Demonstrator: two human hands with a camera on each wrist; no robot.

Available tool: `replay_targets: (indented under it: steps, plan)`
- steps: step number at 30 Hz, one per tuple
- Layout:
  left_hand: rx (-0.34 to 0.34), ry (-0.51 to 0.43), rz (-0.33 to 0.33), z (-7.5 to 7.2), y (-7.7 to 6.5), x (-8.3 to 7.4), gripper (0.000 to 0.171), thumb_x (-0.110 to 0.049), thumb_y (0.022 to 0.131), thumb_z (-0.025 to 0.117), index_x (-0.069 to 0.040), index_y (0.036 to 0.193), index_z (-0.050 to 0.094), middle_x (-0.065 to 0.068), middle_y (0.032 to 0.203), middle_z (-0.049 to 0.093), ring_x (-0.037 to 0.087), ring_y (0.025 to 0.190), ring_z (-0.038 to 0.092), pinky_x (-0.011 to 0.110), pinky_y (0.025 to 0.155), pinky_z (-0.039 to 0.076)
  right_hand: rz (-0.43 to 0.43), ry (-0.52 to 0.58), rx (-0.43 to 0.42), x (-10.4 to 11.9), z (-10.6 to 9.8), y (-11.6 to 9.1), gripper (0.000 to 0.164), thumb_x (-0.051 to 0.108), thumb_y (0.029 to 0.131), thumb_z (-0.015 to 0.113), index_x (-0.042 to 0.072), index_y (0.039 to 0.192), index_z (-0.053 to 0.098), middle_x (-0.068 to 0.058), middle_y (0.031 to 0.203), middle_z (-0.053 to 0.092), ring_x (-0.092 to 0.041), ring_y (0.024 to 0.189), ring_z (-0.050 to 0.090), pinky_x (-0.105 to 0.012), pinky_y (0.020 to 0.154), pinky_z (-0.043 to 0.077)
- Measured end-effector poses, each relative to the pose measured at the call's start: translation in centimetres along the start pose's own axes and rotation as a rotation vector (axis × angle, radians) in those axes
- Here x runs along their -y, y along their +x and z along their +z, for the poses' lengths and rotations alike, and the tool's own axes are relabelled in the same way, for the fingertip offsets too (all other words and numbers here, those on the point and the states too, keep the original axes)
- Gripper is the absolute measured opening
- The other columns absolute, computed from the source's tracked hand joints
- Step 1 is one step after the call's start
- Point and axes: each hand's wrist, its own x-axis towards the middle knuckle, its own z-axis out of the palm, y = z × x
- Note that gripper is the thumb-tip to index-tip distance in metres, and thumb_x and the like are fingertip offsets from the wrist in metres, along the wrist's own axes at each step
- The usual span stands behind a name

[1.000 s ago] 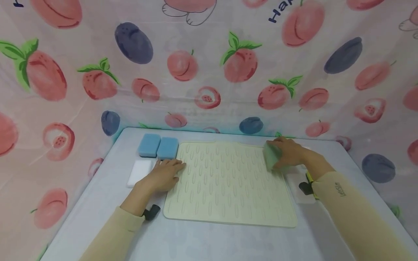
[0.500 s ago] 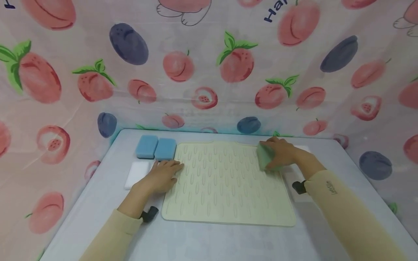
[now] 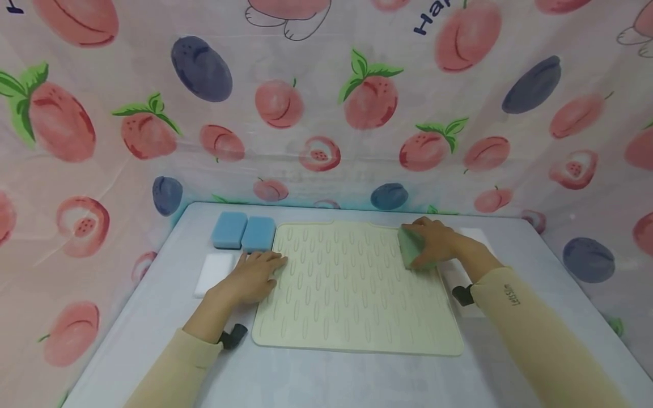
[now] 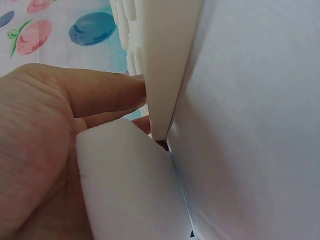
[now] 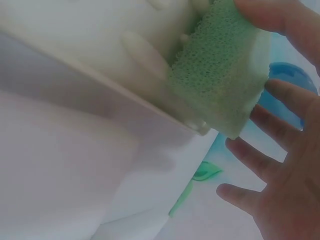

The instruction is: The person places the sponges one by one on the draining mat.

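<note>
The cream mat (image 3: 352, 317) lies flat before you; steady its left edge with your left hand (image 3: 253, 277), fingers extended and relaxed. Your right hand (image 3: 437, 242) pinches the green sponge (image 3: 409, 247) at the mat's far right corner; keep pressure even.

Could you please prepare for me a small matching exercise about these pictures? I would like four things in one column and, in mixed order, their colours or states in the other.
Things:
1. mat
2. left hand
3. sponge at the far right corner
4. two sponges side by side

Colours or states:
A. blue
B. green, held in the right hand
C. cream, with raised bumps
D. touching the mat's left edge

Right pairs: 1-C, 2-D, 3-B, 4-A
</note>
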Motion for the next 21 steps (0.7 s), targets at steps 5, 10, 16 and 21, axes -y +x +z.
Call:
replay_targets:
  steps: [5,10,16,21]
  plan:
    - [0.001,0.0,0.0,0.04,-0.02,0.09,0.055,-0.012,0.103,0.059,-0.012,0.157,0.047,0.014,0.162,0.043,0.042,0.152,0.033,0.076,0.122,0.012,-0.009,-0.005,0.002,0.04,0.16,0.14,0.105,0.043,0.076,0.091,0.01,0.161,0.038,-0.024,0.157,0.039,-0.052,0.139,0.039,-0.071,0.104,0.043]
    - [-0.003,0.003,0.009,0.05,-0.01,0.18,0.055,-0.012,0.102,0.059,-0.012,0.156,0.047,0.014,0.162,0.043,0.042,0.152,0.034,0.076,0.122,0.013,-0.001,0.006,0.006,0.36,0.22,0.1,0.106,0.042,0.076,0.091,0.01,0.161,0.037,-0.024,0.158,0.037,-0.052,0.14,0.038,-0.071,0.105,0.044]
    - [-0.001,0.001,0.01,-0.01,-0.01,0.14,0.055,-0.013,0.103,0.06,-0.012,0.157,0.047,0.014,0.163,0.042,0.042,0.152,0.033,0.076,0.122,0.012,0.003,0.023,0.011,0.31,0.4,0.12,0.107,0.042,0.077,0.09,0.01,0.162,0.035,-0.024,0.159,0.036,-0.052,0.141,0.037,-0.071,0.105,0.043]
    - [0.0,0.007,0.007,0.08,0.03,0.19,0.056,-0.012,0.102,0.06,-0.012,0.156,0.047,0.014,0.162,0.043,0.043,0.152,0.033,0.077,0.121,0.013,-0.005,0.023,0.004,0.08,0.57,0.22,0.107,0.041,0.076,0.09,0.01,0.162,0.035,-0.024,0.16,0.035,-0.053,0.141,0.036,-0.071,0.105,0.043]
